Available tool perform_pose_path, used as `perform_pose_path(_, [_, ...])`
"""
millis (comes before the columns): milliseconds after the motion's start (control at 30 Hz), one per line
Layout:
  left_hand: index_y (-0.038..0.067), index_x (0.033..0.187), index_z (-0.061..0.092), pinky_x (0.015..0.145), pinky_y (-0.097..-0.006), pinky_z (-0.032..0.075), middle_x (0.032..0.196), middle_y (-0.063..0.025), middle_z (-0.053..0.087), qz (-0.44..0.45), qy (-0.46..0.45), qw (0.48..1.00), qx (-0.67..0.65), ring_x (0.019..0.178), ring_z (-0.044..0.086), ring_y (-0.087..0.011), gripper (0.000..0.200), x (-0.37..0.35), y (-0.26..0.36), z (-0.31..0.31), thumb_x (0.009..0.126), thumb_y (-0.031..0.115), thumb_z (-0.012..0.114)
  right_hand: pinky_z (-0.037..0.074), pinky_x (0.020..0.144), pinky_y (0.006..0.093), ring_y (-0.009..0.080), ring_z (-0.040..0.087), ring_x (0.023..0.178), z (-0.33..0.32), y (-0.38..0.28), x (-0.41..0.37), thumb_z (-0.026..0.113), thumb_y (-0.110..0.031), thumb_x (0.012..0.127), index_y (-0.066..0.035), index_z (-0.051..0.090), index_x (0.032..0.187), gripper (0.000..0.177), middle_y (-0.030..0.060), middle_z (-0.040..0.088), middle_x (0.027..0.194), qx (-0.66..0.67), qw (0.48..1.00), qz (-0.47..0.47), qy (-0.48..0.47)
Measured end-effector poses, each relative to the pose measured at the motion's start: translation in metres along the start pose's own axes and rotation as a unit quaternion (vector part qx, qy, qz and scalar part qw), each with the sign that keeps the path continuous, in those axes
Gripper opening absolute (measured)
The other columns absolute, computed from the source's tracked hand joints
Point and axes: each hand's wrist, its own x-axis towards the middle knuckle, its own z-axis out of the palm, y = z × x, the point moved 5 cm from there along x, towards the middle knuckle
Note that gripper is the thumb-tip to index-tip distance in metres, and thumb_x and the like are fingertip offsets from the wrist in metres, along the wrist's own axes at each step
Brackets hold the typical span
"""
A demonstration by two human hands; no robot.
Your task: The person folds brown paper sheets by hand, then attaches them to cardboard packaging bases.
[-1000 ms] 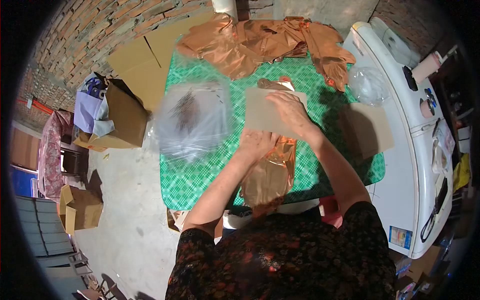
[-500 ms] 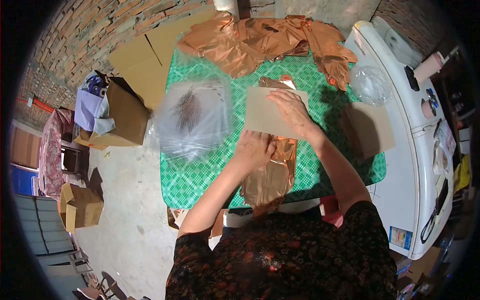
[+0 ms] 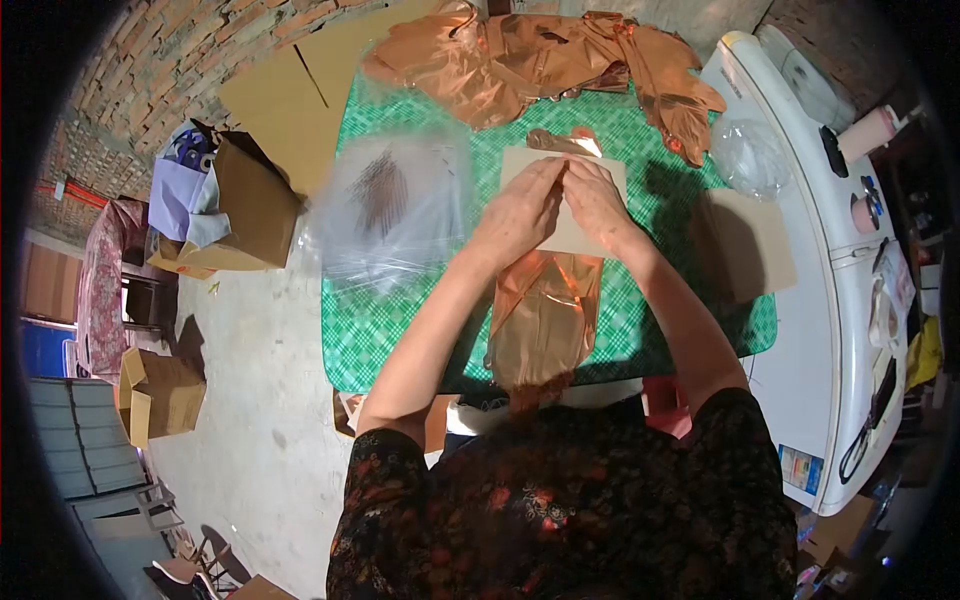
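Two hands, the left hand (image 3: 518, 212) and the right hand (image 3: 600, 207), lie palm down on one beige sheet (image 3: 571, 238), fingertips meeting near its middle; each grip is flat and unclenched, pinching nothing visible. The sheet rests over one strip of copper foil (image 3: 545, 325) on the green worktop (image 3: 355, 350). One heap of copper film (image 3: 555, 65) spans the far edge. One stack of clear plastic (image 3: 395, 205) sits left, a second beige sheet (image 3: 748, 235) right, near one crumpled clear bag (image 3: 750, 160).
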Motion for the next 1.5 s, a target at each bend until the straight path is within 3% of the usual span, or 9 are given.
perform_pose_path(300, [0.002, 0.154, 0.043, 0.109, -0.0463, 0.051, 0.147, -0.0248, 0.057, 0.048, 0.036, 0.997, 0.053, 0.131, 0.058, -0.0438, 0.060, -0.009, -0.022, 0.027, 0.096, -0.004, 0.060, 0.039, 0.118, 0.0450, 0.0338, 0.051, 0.142, 0.000, 0.002, -0.001, 0.054, -0.006, 0.102, -0.003, 0.059, 0.139, 0.038, 0.0157, 0.060, 0.146, 0.049, 0.998, -0.013, 0.040])
perform_pose_path(500, [0.002, 0.153, 0.046, 0.114, -0.0478, 0.048, 0.145, -0.0248, 0.058, 0.024, 0.001, 0.999, 0.042, 0.137, 0.054, -0.0441, 0.060, -0.008, -0.015, 0.024, 0.095, -0.001, 0.061, 0.041, 0.119, 0.0434, 0.0323, 0.054, 0.140, -0.006, 0.006, -0.001, 0.052, 0.000, 0.096, -0.003, 0.064, 0.131, 0.037, 0.0136, 0.063, 0.143, 0.088, 0.995, -0.003, 0.048])
perform_pose_path(800, [0.003, 0.142, 0.062, 0.120, -0.0468, 0.042, 0.151, -0.0216, 0.057, 0.015, -0.014, 0.987, 0.158, 0.144, 0.050, -0.0402, 0.046, -0.019, -0.032, 0.039, 0.101, 0.026, 0.065, 0.039, 0.118, 0.0505, 0.0391, 0.048, 0.144, -0.049, -0.030, -0.086, 0.060, -0.002, 0.093, -0.002, 0.065, 0.128, 0.036, 0.0159, 0.062, 0.138, 0.072, 0.992, -0.047, 0.089])
perform_pose_path(1000, [0.004, 0.145, 0.058, 0.124, -0.0560, 0.032, 0.154, -0.0197, 0.054, 0.009, -0.049, 0.976, 0.210, 0.148, 0.044, -0.0365, 0.050, -0.019, -0.033, 0.041, 0.102, 0.030, 0.061, 0.035, 0.120, 0.0546, 0.0372, 0.047, 0.147, -0.093, -0.105, -0.172, 0.065, -0.026, 0.098, -0.005, 0.064, 0.137, 0.045, 0.0190, 0.059, 0.144, 0.142, 0.988, -0.054, -0.038])
perform_pose_path(1100, [0.006, 0.145, 0.059, 0.124, -0.0600, 0.029, 0.154, -0.0175, 0.054, 0.008, -0.046, 0.976, 0.211, 0.148, 0.044, -0.0341, 0.050, -0.020, -0.035, 0.044, 0.103, 0.033, 0.059, 0.031, 0.121, 0.0576, 0.0429, 0.046, 0.147, -0.090, -0.116, -0.201, 0.077, -0.050, 0.087, -0.005, 0.062, 0.142, 0.073, 0.0201, 0.056, 0.149, 0.092, 0.989, -0.095, -0.069])
perform_pose_path(1133, [0.006, 0.144, 0.059, 0.124, -0.0593, 0.030, 0.153, -0.0173, 0.055, 0.011, -0.042, 0.976, 0.214, 0.148, 0.045, -0.0340, 0.049, -0.020, -0.035, 0.044, 0.103, 0.033, 0.059, 0.028, 0.123, 0.0590, 0.0408, 0.046, 0.148, -0.083, -0.119, -0.209, 0.073, -0.064, 0.084, -0.007, 0.062, 0.145, 0.084, 0.0197, 0.055, 0.151, 0.033, 0.990, -0.122, -0.060])
perform_pose_path(1267, [0.007, 0.144, 0.059, 0.123, -0.0597, 0.030, 0.153, -0.0171, 0.055, 0.010, -0.041, 0.977, 0.207, 0.148, 0.045, -0.0341, 0.049, -0.020, -0.037, 0.045, 0.102, 0.034, 0.059, 0.041, 0.118, 0.0574, 0.0275, 0.060, 0.137, -0.070, -0.139, -0.206, 0.069, -0.018, 0.097, -0.019, 0.069, 0.134, 0.038, 0.0081, 0.067, 0.140, -0.059, 0.985, -0.155, 0.046])
perform_pose_path(1367, [0.007, 0.144, 0.060, 0.122, -0.0601, 0.031, 0.153, -0.0172, 0.055, 0.003, -0.047, 0.979, 0.200, 0.148, 0.045, -0.0343, 0.050, -0.019, -0.038, 0.043, 0.102, 0.034, 0.060, 0.042, 0.118, 0.0554, 0.0238, 0.057, 0.140, -0.050, -0.153, -0.204, 0.065, -0.022, 0.098, -0.022, 0.071, 0.132, 0.034, 0.0008, 0.065, 0.142, -0.106, 0.972, -0.182, 0.100])
perform_pose_path(1500, [0.007, 0.143, 0.060, 0.122, -0.0601, 0.031, 0.153, -0.0175, 0.055, 0.001, -0.050, 0.980, 0.195, 0.147, 0.045, -0.0345, 0.049, -0.018, -0.040, 0.044, 0.101, 0.033, 0.061, 0.039, 0.122, 0.0566, 0.0233, 0.050, 0.147, -0.042, -0.165, -0.202, 0.059, -0.022, 0.100, -0.020, 0.069, 0.134, 0.035, 0.0006, 0.061, 0.148, -0.060, 0.977, -0.200, 0.044])
